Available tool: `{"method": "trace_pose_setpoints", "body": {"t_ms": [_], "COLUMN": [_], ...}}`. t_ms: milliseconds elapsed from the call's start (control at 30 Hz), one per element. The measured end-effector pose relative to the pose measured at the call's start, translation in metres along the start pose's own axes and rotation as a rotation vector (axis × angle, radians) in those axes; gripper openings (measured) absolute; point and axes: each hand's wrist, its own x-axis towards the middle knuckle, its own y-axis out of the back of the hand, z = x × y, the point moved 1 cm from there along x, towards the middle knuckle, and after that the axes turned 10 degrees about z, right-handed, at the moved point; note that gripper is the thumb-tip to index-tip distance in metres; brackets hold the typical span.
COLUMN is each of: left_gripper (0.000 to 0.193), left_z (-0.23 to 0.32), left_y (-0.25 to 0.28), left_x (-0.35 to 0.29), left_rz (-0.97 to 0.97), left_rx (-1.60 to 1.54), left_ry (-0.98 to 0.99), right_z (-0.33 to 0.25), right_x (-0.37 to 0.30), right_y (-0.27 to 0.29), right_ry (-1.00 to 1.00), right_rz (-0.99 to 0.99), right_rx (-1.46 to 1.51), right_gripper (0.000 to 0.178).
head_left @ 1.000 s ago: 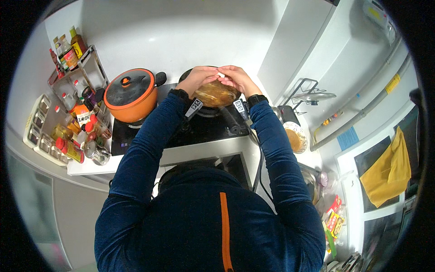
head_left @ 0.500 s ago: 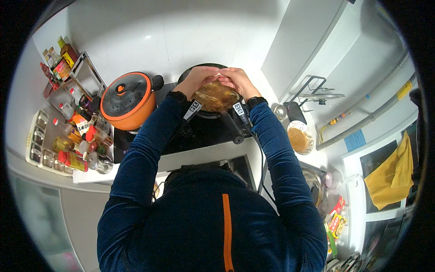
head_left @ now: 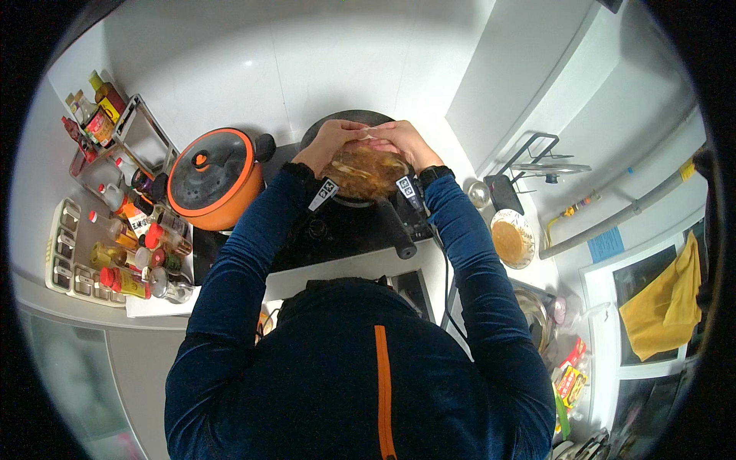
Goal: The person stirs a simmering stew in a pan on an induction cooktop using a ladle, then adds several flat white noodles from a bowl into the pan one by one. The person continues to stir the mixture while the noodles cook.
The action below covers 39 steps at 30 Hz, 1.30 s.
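Note:
My left hand [head_left: 340, 142] and my right hand [head_left: 404, 141] meet over the far part of a dark frying pan [head_left: 368, 117]. Their fingers are bent inward and the fingertips come together. Something small and pale [head_left: 369, 134] shows between them, mostly hidden, so its kind cannot be made out. Below the hands, brown food [head_left: 366, 173] with paler strips lies in the pan. The pan's black handle [head_left: 396, 230] points toward me. Each wrist wears a black band with a small patterned tag.
An orange pot [head_left: 218, 184] with a dark lid stands left on the black cooktop [head_left: 322, 245]. Seasoning bottles [head_left: 146, 253] crowd the far left. To the right are a bowl of brown liquid [head_left: 511, 238], a small glass jar [head_left: 477, 193] and a wire rack [head_left: 529, 157] holding a lid.
The whole view has shifted slightly. My hands stay together over the pan, a little nearer me, and more of the pan's far rim shows.

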Motion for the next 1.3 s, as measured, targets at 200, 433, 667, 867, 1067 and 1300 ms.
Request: {"method": "trace_pose_setpoints", "body": {"t_ms": [200,433,667,867,1067,1300], "left_gripper": [0.032,0.034,0.034,0.026,0.03,0.025], "left_z": [-0.001,-0.009,-0.01,-0.007,0.004,0.055], "left_y": [0.009,0.03,0.038,0.045,0.046,0.023], "left_x": [0.001,0.011,0.012,0.006,-0.001,-0.009], "left_rz": [0.034,-0.08,0.012,0.015,-0.032,-0.241], "left_rx": [-0.046,-0.047,-0.027,-0.049,-0.036,0.033], "left_ry": [0.027,0.054,0.069,0.052,0.06,-0.126], "right_z": [0.004,0.009,0.013,0.016,0.013,0.012], "right_x": [0.002,0.012,0.013,0.018,0.012,-0.004], "right_y": [0.008,0.018,0.026,0.03,0.036,0.012], "right_ry": [0.017,0.001,0.061,0.015,-0.017,-0.156], "right_rz": [0.037,-0.025,-0.001,-0.033,-0.096,-0.358], "right_rx": [0.017,0.002,-0.079,-0.017,0.087,0.242], "right_gripper": [0.02,0.027,0.024,0.024,0.03,0.042]}}
